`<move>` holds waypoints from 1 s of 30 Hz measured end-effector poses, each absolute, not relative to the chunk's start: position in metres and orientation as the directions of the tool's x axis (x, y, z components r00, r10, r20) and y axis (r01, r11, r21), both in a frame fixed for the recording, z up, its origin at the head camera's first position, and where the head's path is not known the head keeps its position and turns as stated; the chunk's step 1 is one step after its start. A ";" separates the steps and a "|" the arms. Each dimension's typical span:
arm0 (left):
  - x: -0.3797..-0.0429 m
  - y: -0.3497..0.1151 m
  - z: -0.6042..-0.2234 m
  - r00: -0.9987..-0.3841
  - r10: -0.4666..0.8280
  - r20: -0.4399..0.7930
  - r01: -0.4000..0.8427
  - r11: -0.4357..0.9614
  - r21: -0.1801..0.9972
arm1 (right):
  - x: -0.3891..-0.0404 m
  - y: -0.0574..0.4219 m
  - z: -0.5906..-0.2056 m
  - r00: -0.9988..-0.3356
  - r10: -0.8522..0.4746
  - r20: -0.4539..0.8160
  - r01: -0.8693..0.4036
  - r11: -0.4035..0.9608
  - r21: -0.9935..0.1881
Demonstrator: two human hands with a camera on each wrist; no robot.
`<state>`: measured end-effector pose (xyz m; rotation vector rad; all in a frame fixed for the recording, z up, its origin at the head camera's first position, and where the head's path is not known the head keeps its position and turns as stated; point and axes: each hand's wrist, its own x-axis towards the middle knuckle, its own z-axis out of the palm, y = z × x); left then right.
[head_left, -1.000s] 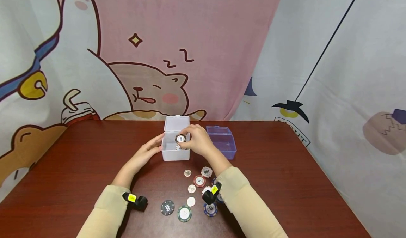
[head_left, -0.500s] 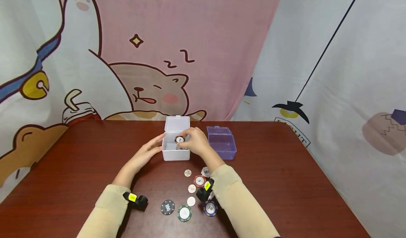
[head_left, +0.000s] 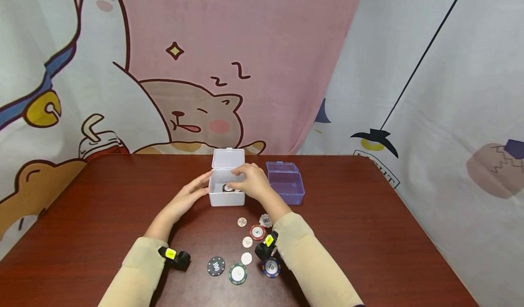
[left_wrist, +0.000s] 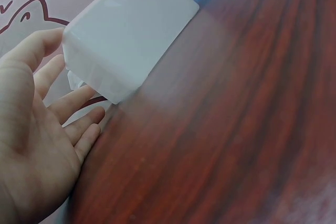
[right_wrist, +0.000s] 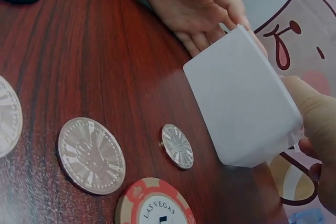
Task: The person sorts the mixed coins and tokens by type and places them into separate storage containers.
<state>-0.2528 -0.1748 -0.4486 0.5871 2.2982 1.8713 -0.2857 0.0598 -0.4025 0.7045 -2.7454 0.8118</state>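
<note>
A white plastic box (head_left: 227, 200) stands with its lid raised near the back of the table. Inside it lies a black-rimmed poker chip (head_left: 227, 188), partly covered by the right hand. My right hand (head_left: 255, 183) reaches over the box's right side, thumb and fingers spread apart just above the chip. At the left side my left hand (head_left: 185, 202) rests against the box wall; the left wrist view shows its thumb on the box edge (left_wrist: 128, 35) and its fingers loosely extended.
Right of the white box stands an open purple-blue box (head_left: 286, 185). On the table in front lie a red chip (head_left: 257, 232), a black chip (head_left: 216, 266), a green chip (head_left: 238, 274), a blue chip (head_left: 271, 268), a white chip (head_left: 265, 220) and small metal coins (right_wrist: 91, 156).
The black-rimmed chip has left my right fingers and dropped to the bottom of the white box. My right forearm has shifted slightly left. The left hand has stayed at the box.
</note>
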 end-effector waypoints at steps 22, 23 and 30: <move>-0.253 -0.176 -0.448 -0.919 0.364 0.153 0.221 0.153 0.963 | -0.258 0.080 -0.388 -0.784 -0.428 0.450 -0.621 0.567 -0.542; -0.253 -0.176 -0.449 -0.919 0.364 0.152 0.219 0.151 0.964 | -0.257 0.081 -0.388 -0.781 -0.431 0.452 -0.624 0.561 -0.543; -0.255 -0.175 -0.452 -0.921 0.356 0.155 0.218 0.144 0.965 | -0.245 0.090 -0.385 -0.745 -0.465 0.479 -0.667 0.517 -0.536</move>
